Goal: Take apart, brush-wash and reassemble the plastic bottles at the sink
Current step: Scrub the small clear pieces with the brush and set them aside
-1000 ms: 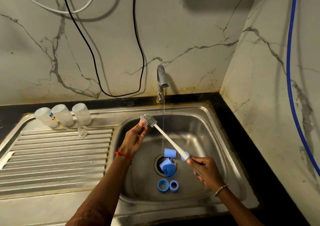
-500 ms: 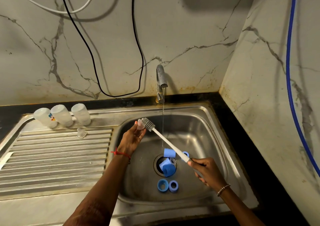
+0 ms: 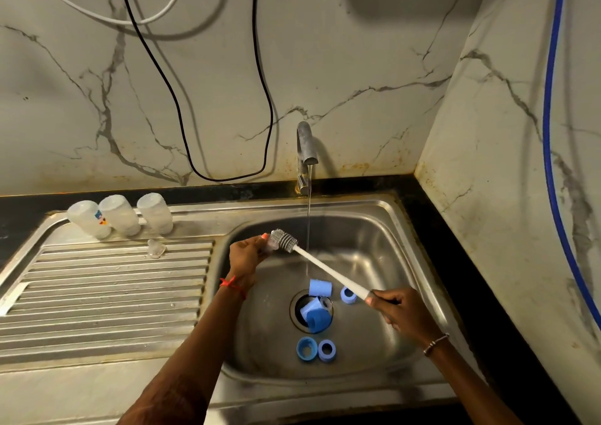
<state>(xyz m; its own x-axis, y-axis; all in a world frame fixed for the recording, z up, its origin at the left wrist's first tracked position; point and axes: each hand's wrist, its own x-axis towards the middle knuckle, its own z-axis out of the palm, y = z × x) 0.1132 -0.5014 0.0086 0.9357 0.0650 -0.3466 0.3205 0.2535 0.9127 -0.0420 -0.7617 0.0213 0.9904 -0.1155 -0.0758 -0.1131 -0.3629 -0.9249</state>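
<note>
White brush [image 3: 325, 266] gripped by the right hand [image 3: 403, 310] meets a clear part [image 3: 269, 249] pinched by the left hand [image 3: 245, 257].

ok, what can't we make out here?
Head view:
- clear piece in left hand: fingers and brush head cover it; shape unclear.
- brush handle end: inside right hand.
- drain: blue caps cover it.
- bottle print: too small.

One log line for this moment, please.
left grip: holds small clear part | right grip: holds brush | bristles at part | tap running | blue parts in sink
</note>
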